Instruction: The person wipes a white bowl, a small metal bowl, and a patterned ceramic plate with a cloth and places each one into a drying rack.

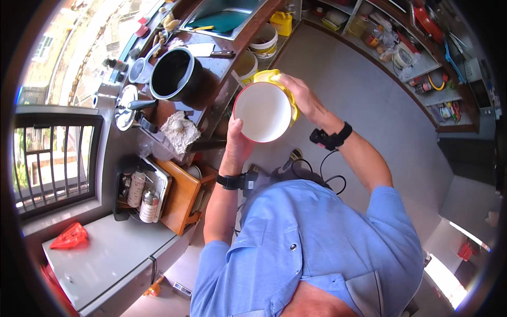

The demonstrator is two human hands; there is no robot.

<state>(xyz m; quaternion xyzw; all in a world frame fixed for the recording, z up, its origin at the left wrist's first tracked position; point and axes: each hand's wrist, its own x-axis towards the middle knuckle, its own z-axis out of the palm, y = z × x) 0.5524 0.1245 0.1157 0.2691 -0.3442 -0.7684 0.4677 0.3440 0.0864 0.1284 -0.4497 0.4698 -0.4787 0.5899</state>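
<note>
My left hand [239, 140] grips the near left side of a round white bowl [263, 112] with a red rim, its thumb at the rim. The bowl's white inside faces the camera, and nothing shows in it. Against the bowl's far right side my right hand [298, 92] holds a yellow cloth [269, 75], which wraps around the outside of the bowl. The fingers behind the bowl and cloth are partly hidden. Both hands are in front of my body, over the floor beside the counter.
On the counter at the left stand a black pot [174, 74], a cleaver [206, 50], a metal pot lid [127, 107] and a crumpled white cloth [180, 130]. A sink [233, 35] is set farther along. Buckets [263, 41] stand beneath the counter; open shelves [416, 69] line the right.
</note>
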